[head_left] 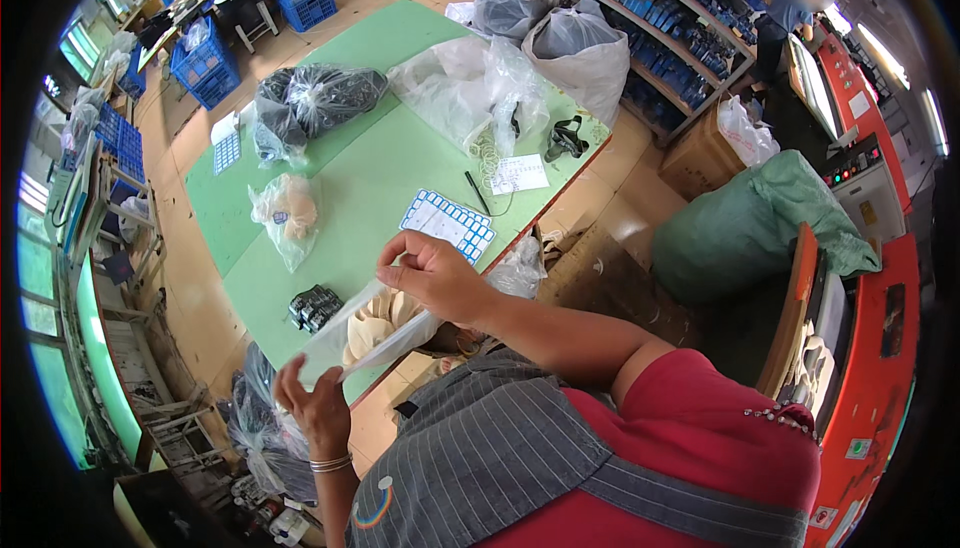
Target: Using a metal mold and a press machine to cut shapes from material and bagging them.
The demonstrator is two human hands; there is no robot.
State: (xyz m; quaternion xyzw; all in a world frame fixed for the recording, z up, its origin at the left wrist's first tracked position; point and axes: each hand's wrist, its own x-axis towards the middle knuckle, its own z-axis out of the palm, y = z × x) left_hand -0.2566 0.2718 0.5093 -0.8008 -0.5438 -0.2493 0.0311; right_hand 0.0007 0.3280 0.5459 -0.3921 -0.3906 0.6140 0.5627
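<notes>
A clear plastic bag (332, 344) is stretched between my two hands over the near edge of the green table (350, 188). Inside it lie several beige, curved, thin pieces (378, 328); I cannot make out their exact kind. My right hand (432, 273) pinches the bag's far right corner between thumb and fingers. Down at the near left, my left hand (315, 406) has its fingers closed at the other end of the bag's edge. Just beyond the bag sits a small stack of black pieces (314, 308). Farther off rests another clear bag (287, 212) with beige pieces inside.
On the table are a bag of dark goods (335, 98), crumpled clear bags (450, 83), a blue-bordered label sheet (448, 222), a pen (477, 192), a paper (520, 175) and black pieces (567, 138). A green sack (750, 228) and red machine (855, 388) stand right.
</notes>
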